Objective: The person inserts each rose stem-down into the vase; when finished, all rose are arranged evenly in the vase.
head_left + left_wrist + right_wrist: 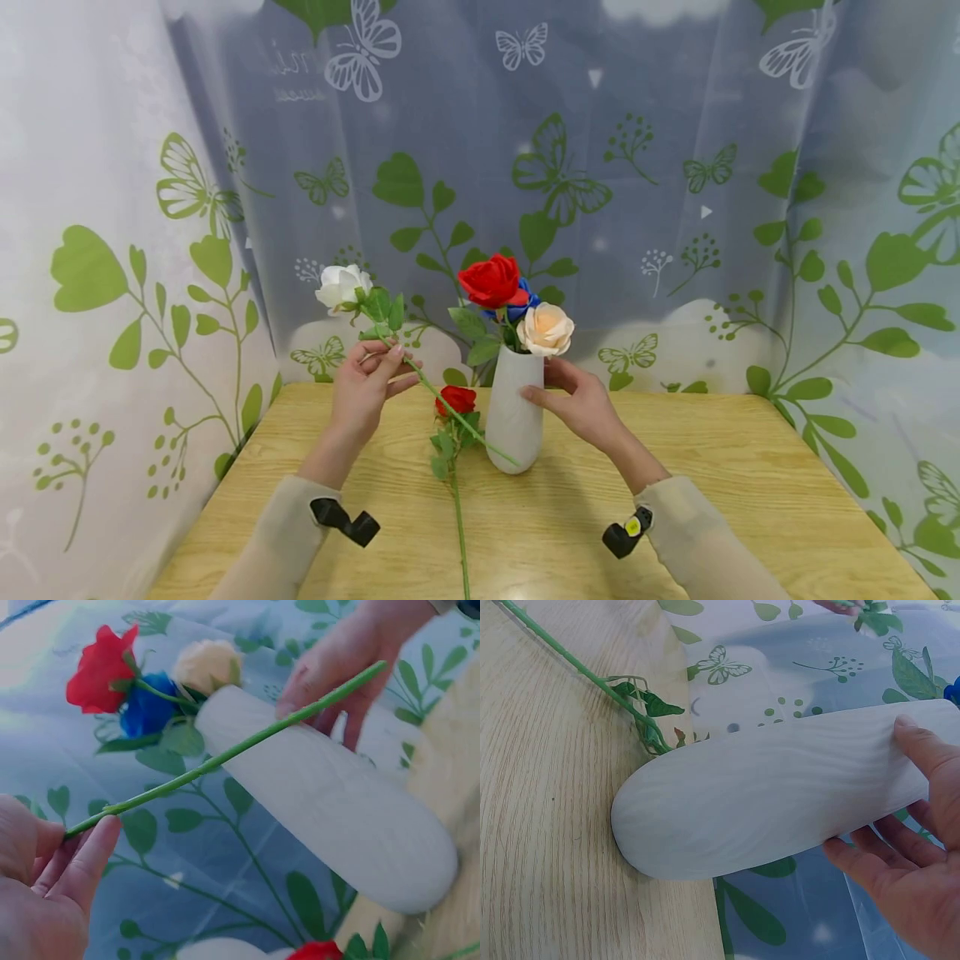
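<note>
My left hand (365, 383) pinches the green stem of a white rose (342, 288) between thumb and fingers, just below its leaves. The stem slants down to the right, and its bare end overlaps the lower part of the white vase (513, 417) in the head view. Near the vase's neck, my right hand (581, 402) grips its right side, thumb at the front and fingers behind. Standing in the vase are a red rose (491, 282), a blue flower (148, 705) partly hidden behind it, and a cream rose (546, 330).
Another red rose (457, 401) lies on the wooden table (375, 517) left of the vase, its long stem pointing toward me. A patterned curtain (465, 108) with butterflies and leaves hangs behind the table and along both sides.
</note>
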Tool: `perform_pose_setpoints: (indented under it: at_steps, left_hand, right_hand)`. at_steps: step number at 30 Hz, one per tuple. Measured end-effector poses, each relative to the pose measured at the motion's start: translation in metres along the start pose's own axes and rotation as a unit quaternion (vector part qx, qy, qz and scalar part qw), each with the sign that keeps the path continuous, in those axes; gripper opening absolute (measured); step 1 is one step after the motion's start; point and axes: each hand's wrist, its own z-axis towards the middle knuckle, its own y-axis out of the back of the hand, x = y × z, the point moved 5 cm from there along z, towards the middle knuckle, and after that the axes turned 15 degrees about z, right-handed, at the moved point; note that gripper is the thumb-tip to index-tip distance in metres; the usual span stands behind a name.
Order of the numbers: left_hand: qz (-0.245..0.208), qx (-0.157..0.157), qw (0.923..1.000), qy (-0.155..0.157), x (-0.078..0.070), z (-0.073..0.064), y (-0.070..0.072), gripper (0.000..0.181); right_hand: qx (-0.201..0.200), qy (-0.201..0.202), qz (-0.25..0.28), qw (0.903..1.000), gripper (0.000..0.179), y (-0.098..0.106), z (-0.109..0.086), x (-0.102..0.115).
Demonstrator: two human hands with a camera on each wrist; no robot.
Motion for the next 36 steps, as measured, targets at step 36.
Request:
perform_pose_setpoints:
  at_steps: [36]
  left_hand:
    - [-0.098, -0.189, 0.9706, -0.112, -0.065, 0.011, 0.008, 0.016]
  right_hand:
    - [-0.004, -0.007, -0.004, 1.0000, 0.058, 0.000, 0.000, 0.000]
